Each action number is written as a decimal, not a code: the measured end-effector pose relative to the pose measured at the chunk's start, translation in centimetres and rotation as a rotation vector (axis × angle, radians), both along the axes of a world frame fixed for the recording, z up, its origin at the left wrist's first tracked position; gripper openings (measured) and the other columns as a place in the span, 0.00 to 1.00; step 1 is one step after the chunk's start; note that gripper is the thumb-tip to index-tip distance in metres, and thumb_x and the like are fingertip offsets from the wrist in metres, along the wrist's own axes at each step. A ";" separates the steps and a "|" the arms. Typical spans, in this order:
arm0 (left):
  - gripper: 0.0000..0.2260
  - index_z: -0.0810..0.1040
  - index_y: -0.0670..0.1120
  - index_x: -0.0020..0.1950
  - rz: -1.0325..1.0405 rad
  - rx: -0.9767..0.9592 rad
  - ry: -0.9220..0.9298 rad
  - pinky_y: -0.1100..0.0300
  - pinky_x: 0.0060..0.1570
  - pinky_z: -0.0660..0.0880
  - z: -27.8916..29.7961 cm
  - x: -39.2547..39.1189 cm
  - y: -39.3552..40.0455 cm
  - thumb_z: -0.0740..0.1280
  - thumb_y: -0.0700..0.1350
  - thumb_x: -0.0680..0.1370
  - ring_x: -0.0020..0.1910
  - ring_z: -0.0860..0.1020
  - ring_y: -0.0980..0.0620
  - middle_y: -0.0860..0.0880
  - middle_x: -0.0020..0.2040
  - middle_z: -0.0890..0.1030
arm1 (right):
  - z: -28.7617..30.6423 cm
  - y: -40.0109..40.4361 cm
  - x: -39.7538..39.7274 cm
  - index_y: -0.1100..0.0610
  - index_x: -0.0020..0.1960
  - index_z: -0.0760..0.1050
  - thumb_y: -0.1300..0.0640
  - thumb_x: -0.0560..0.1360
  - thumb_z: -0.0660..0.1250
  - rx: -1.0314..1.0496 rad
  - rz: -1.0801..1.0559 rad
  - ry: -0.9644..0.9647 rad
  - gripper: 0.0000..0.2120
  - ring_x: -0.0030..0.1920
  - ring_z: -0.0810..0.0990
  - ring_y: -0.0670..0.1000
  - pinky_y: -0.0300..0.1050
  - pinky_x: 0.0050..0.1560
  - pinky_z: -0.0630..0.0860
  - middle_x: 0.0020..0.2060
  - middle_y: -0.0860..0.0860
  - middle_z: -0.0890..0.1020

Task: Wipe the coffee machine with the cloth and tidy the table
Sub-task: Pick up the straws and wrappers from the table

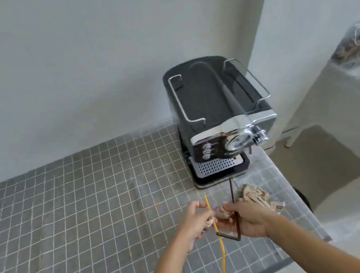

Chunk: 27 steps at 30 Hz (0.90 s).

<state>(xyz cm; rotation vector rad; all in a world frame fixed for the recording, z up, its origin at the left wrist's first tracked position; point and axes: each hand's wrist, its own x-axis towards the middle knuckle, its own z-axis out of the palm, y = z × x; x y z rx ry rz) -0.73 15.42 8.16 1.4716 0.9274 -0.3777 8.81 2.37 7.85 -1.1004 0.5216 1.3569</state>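
While the left hand [197, 217] pinches a thin yellow stick [216, 232], right hand [245, 218] grips bent brown stick [235, 212], crumpled beige cloth [256, 197] beside.

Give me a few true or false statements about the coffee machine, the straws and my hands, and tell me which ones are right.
1. The coffee machine stands on the tiled table. True.
2. The left hand holds a yellow straw. True.
3. The crumpled cloth lies on top of the machine. False: it lies on the table in front of it.
4. The right hand rests flat and empty. False: it holds a bent brown straw.
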 end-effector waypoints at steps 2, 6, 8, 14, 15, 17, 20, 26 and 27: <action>0.10 0.73 0.50 0.54 -0.028 0.009 -0.022 0.67 0.23 0.62 0.3 2.7 -4.2 0.68 0.46 0.74 0.31 0.72 0.55 0.46 0.45 0.82 | 0.3 -4.4 1.8 0.69 0.51 0.76 0.67 0.82 0.56 0.028 -0.045 -0.015 0.10 0.33 0.85 0.55 0.48 0.35 0.84 0.37 0.62 0.83; 0.08 0.76 0.47 0.52 -0.092 0.000 -0.099 0.67 0.23 0.65 0.5 9.4 -12.2 0.70 0.44 0.74 0.31 0.75 0.57 0.47 0.43 0.81 | 0.6 -12.5 6.5 0.67 0.52 0.78 0.65 0.79 0.60 0.058 -0.184 -0.054 0.08 0.35 0.85 0.56 0.50 0.36 0.84 0.39 0.62 0.84; 0.09 0.76 0.48 0.52 -0.139 0.008 -0.084 0.67 0.23 0.64 0.6 12.7 -15.9 0.71 0.45 0.74 0.29 0.74 0.58 0.50 0.39 0.79 | 0.4 -16.0 9.0 0.66 0.51 0.78 0.61 0.80 0.61 0.032 -0.228 -0.100 0.09 0.34 0.84 0.55 0.48 0.37 0.84 0.37 0.60 0.84; 0.01 0.76 0.49 0.43 -0.181 -0.014 0.052 0.67 0.21 0.55 -2.5 22.1 -23.8 0.67 0.44 0.74 0.23 0.67 0.55 0.50 0.30 0.73 | -1.7 -23.4 15.8 0.69 0.54 0.75 0.55 0.85 0.53 -0.053 -0.398 -0.087 0.19 0.39 0.80 0.60 0.55 0.46 0.79 0.40 0.62 0.81; 0.03 0.76 0.49 0.41 -0.161 -0.032 0.085 0.67 0.21 0.55 -3.4 23.4 -24.8 0.67 0.44 0.75 0.23 0.67 0.55 0.50 0.31 0.74 | -2.3 -24.1 16.8 0.70 0.56 0.75 0.58 0.84 0.54 -0.077 -0.396 -0.082 0.16 0.39 0.80 0.60 0.55 0.44 0.80 0.40 0.62 0.80; 0.06 0.75 0.50 0.40 -0.132 -0.068 0.153 0.67 0.22 0.56 -5.3 25.3 -26.5 0.66 0.46 0.77 0.25 0.67 0.54 0.49 0.33 0.74 | -3.9 -25.3 18.3 0.70 0.55 0.75 0.63 0.84 0.53 -0.136 -0.383 -0.070 0.14 0.38 0.79 0.59 0.50 0.37 0.83 0.40 0.61 0.80; 0.08 0.77 0.50 0.41 -0.112 -0.132 0.277 0.64 0.27 0.61 -8.4 27.5 -28.2 0.63 0.49 0.78 0.27 0.67 0.53 0.48 0.34 0.73 | -6.9 -26.7 20.1 0.68 0.50 0.75 0.65 0.83 0.52 -0.218 -0.363 -0.040 0.13 0.37 0.78 0.56 0.48 0.34 0.81 0.38 0.60 0.78; 0.13 0.76 0.47 0.41 0.008 -0.263 0.458 0.59 0.33 0.73 -13.9 29.8 -29.0 0.59 0.52 0.80 0.28 0.69 0.53 0.48 0.26 0.73 | -13.7 -28.2 22.4 0.64 0.47 0.71 0.66 0.83 0.52 -0.341 -0.337 0.038 0.11 0.35 0.77 0.56 0.51 0.38 0.79 0.39 0.59 0.77; 0.13 0.75 0.46 0.42 0.024 -0.290 0.474 0.56 0.38 0.76 -14.5 30.1 -29.0 0.59 0.52 0.81 0.30 0.72 0.51 0.47 0.29 0.75 | -14.4 -28.2 22.6 0.64 0.46 0.71 0.67 0.83 0.51 -0.346 -0.338 0.050 0.12 0.34 0.78 0.56 0.52 0.38 0.79 0.39 0.59 0.78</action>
